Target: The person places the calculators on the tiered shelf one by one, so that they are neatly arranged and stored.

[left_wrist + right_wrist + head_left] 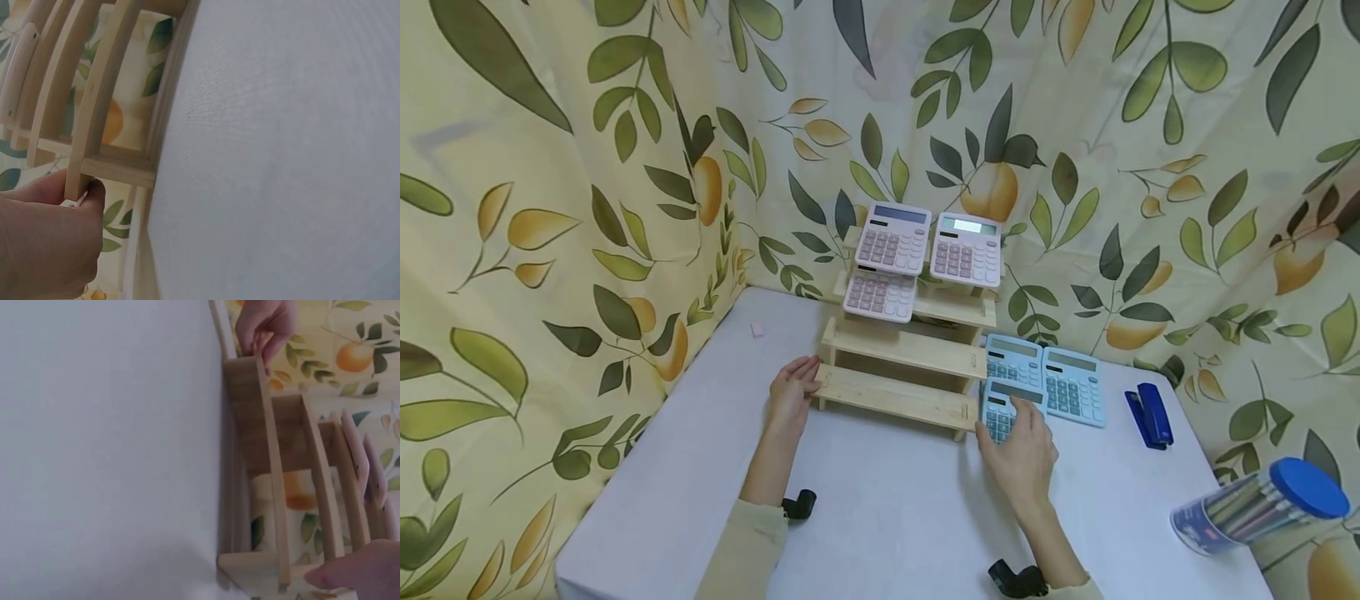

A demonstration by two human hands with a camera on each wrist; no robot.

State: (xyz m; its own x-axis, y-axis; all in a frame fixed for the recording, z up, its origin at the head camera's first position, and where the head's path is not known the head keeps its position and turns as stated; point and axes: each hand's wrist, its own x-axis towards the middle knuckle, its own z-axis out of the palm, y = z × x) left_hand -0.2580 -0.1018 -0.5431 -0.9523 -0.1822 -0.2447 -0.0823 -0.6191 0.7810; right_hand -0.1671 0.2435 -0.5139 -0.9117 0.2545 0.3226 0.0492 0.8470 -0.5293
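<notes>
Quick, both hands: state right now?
Left hand: closed, pinching the wooden rack.
Right hand: at the front blue calculator; whether it grips cannot be told.

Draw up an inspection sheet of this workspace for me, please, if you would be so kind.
Surface: pale tabletop, bare in front of the wooden rack.
Job's things: three pink calculators on the rack's upper tiers; three blue calculators to its right.
Clutter: blue stapler, lidded jar, small pink piece.
Grippers: left hand pinches the front shelf's left end; right hand at the nearest blue calculator, grip unclear.
Cables: nothing seen.
Surroundings: leaf-and-fruit patterned fabric.
</notes>
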